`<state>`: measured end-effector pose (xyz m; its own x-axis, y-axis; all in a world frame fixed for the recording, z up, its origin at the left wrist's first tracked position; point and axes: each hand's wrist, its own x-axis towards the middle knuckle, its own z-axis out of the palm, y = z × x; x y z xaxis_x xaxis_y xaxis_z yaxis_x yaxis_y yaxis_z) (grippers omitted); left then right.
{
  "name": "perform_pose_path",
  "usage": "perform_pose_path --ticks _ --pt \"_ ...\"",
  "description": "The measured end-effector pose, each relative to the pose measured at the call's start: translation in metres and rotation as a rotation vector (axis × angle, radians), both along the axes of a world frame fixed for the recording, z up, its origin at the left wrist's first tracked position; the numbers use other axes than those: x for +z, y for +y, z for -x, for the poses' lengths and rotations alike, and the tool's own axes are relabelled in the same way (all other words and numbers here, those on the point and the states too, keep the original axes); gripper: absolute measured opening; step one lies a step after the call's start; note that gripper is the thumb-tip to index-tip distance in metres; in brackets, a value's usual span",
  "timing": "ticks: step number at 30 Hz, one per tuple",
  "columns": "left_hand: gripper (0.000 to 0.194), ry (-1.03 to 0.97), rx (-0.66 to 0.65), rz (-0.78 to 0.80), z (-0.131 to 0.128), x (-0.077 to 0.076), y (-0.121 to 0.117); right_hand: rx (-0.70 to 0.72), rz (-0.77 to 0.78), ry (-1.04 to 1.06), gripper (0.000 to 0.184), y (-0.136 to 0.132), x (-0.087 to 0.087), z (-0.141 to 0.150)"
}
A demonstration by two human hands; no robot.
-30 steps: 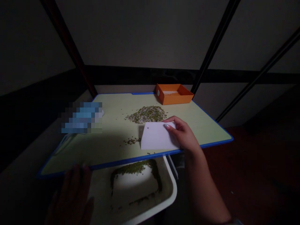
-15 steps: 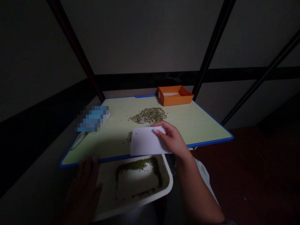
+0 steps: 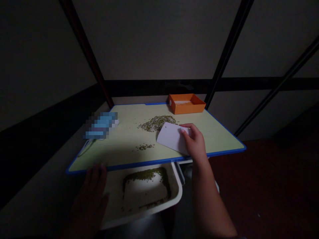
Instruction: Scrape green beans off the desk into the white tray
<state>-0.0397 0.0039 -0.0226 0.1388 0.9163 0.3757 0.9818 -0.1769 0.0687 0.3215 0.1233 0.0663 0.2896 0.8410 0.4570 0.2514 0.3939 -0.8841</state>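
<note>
The pale table (image 3: pixel 219 136), edged in blue, spreads ahead of both hands. The white tub (image 3: pixel 178 192) sits below its near edge, between the left hand (image 3: pixel 91 189) and the right forearm, seemingly placed so that whatever drops off the edge lands inside. The left hand lies over the tub's dim left side, perhaps to steady it; I cannot tell whether it grips or only rests. The orange box (image 3: pixel 190 109) stands beyond the right hand (image 3: pixel 195 139), probably set back to leave working room. The pixelated blue thing (image 3: pixel 102 124) lies beyond the left hand.

The hands are well apart. The right is clamped on the white card (image 3: pixel 171 136), thumb on the face towards the wearer, a pinch that likely leaves the free edge usable as a scraper. The main heap of seeds (image 3: pixel 154 123) is just beyond the card and to its left; a smaller scatter (image 3: pixel 144 146) lies left of the right hand, nearer the wearer.

Half a second ago the card reached the table's near edge and hid most of that scatter. Now it is farther forward and rightward, slanted, its upper corner by the heap, and the scatter shows. The left hand stays at the tub.
</note>
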Motion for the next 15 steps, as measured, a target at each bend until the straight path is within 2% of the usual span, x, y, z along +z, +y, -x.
perform_pose_path --ticks 7,15 --pt "0.071 -0.006 0.019 -0.002 0.0006 -0.002 -0.0016 0.083 -0.011 0.004 0.016 0.0052 -0.0071 0.0084" --pt "0.071 -0.019 -0.001 -0.012 0.001 -0.0008 0.0009 0.126 0.017 0.002 0.016 -0.0015 -0.0023 0.0038"
